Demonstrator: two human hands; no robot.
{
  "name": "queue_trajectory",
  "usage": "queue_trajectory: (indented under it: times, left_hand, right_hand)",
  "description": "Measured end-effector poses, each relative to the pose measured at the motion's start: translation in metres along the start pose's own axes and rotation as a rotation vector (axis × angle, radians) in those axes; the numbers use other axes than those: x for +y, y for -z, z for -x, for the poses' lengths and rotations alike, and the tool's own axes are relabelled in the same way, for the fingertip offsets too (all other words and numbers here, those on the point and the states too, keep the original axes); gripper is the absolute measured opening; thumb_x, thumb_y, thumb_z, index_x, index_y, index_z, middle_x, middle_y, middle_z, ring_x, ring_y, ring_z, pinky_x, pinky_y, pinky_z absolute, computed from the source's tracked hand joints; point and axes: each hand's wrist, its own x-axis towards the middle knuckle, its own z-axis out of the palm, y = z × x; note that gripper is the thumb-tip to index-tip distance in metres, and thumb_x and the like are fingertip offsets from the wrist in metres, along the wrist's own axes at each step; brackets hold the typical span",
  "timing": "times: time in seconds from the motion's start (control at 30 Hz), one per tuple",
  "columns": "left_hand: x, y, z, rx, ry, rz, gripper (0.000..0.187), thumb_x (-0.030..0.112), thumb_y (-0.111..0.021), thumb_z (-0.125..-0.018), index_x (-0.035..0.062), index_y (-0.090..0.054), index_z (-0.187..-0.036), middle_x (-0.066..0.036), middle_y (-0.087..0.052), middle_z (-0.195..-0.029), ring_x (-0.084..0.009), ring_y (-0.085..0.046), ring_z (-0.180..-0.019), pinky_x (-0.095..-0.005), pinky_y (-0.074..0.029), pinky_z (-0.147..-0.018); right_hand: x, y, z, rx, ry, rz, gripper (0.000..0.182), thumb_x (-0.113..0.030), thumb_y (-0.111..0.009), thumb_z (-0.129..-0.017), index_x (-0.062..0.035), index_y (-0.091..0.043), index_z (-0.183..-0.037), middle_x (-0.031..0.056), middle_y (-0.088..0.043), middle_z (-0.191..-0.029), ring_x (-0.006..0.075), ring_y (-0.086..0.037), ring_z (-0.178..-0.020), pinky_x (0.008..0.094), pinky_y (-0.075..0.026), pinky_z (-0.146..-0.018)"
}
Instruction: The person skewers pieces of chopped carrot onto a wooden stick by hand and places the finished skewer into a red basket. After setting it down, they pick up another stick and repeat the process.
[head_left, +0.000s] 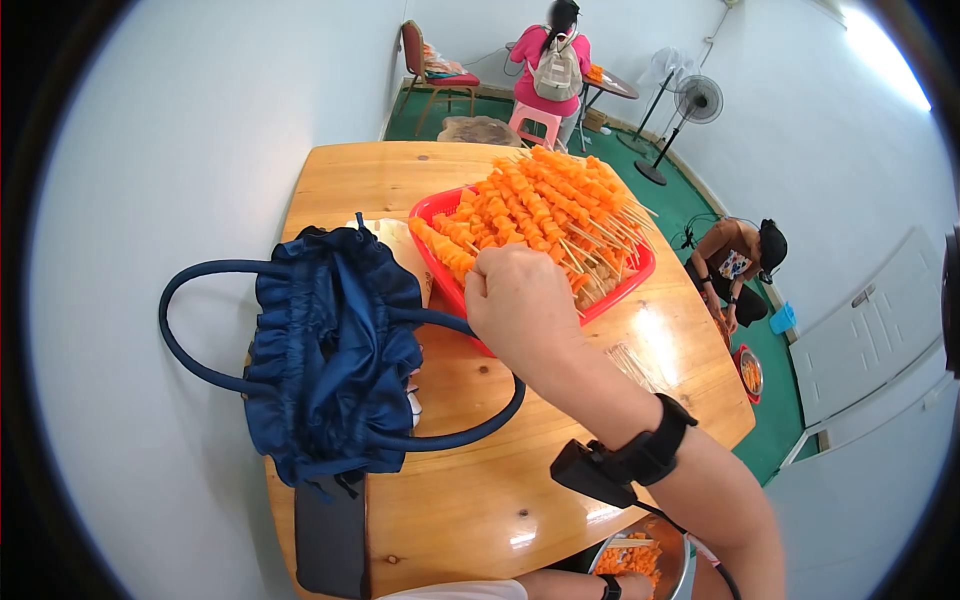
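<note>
A red plastic basket (634,284) on the wooden table holds a heap of skewers threaded with orange pieces (540,200), their bare stick ends pointing right. My right hand (515,295) is closed over the basket's near left side, against a skewer of orange pieces (441,250). At the bottom edge, my left hand (632,587) is partly visible at a metal bowl (682,570) of small orange pieces (635,562); its fingers are hidden. Bare sticks (635,365) lie on the table right of my forearm.
A blue handbag (335,350) and a dark phone-like slab (332,540) occupy the table's left side. One person (553,60) sits behind the table; another (735,262) crouches at right near a bowl (750,372). Fans (698,100) stand farther back.
</note>
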Motion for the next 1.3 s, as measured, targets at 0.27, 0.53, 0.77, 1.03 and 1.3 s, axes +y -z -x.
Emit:
queue_trajectory:
  times: [0.27, 0.53, 0.77, 1.03, 1.3]
  left_hand:
    - [0.017, 0.039, 0.019, -0.108, 0.076, -0.074, 0.018, 0.014, -0.057, -0.073, 0.0079, -0.067, -0.087, -0.013, -0.065, -0.085, -0.0302, -0.061, -0.08, -0.0426, -0.049, -0.067]
    - [0.024, 0.048, 0.024, -0.162, 0.101, -0.112, 0.018, 0.011, -0.059, -0.072, 0.0067, -0.068, -0.088, -0.013, -0.066, -0.086, -0.0304, -0.063, -0.082, -0.0433, -0.05, -0.066]
    - [0.03, 0.047, 0.028, -0.197, 0.12, -0.15, 0.019, 0.009, -0.061, -0.072, 0.0057, -0.068, -0.089, -0.012, -0.066, -0.088, -0.0305, -0.064, -0.085, -0.0439, -0.051, -0.065]
    - [0.038, 0.059, 0.044, -0.183, 0.109, -0.199, 0.018, 0.011, -0.058, -0.075, 0.0071, -0.07, -0.088, -0.01, -0.067, -0.089, -0.0273, -0.065, -0.083, -0.0443, -0.051, -0.061]
    - [0.044, 0.087, 0.054, -0.276, 0.142, -0.255, 0.017, 0.013, -0.068, -0.066, 0.0076, -0.068, -0.083, -0.011, -0.067, -0.084, -0.0259, -0.065, -0.08, -0.04, -0.052, -0.06]
  right_hand:
    - [-0.01, -0.023, 0.007, -0.044, 0.127, 0.338, 0.006, -0.007, -0.056, -0.074, -0.0021, -0.058, -0.075, 0.0137, -0.06, -0.072, 0.0238, -0.065, -0.067, 0.0309, -0.053, -0.056]
    - [-0.005, -0.02, 0.013, -0.09, 0.116, 0.333, 0.006, -0.009, -0.057, -0.075, -0.0039, -0.054, -0.077, 0.0117, -0.06, -0.072, 0.0228, -0.064, -0.069, 0.0302, -0.052, -0.056]
    - [0.002, -0.001, 0.04, 0.005, 0.114, 0.189, 0.021, -0.022, -0.062, -0.078, -0.0052, -0.05, -0.075, 0.0099, -0.057, -0.069, 0.0281, -0.059, -0.063, 0.0365, -0.047, -0.051]
    - [0.08, 0.063, 0.112, 0.196, -0.135, 0.239, 0.017, -0.017, -0.06, -0.077, -0.0046, -0.051, -0.07, 0.0121, -0.055, -0.065, 0.0291, -0.058, -0.061, 0.0383, -0.046, -0.052]
    - [0.153, 0.105, 0.237, 0.033, -0.708, 0.158, 0.017, -0.018, -0.062, -0.077, -0.0011, -0.061, -0.073, 0.0141, -0.06, -0.068, 0.0296, -0.059, -0.062, 0.0377, -0.046, -0.056]
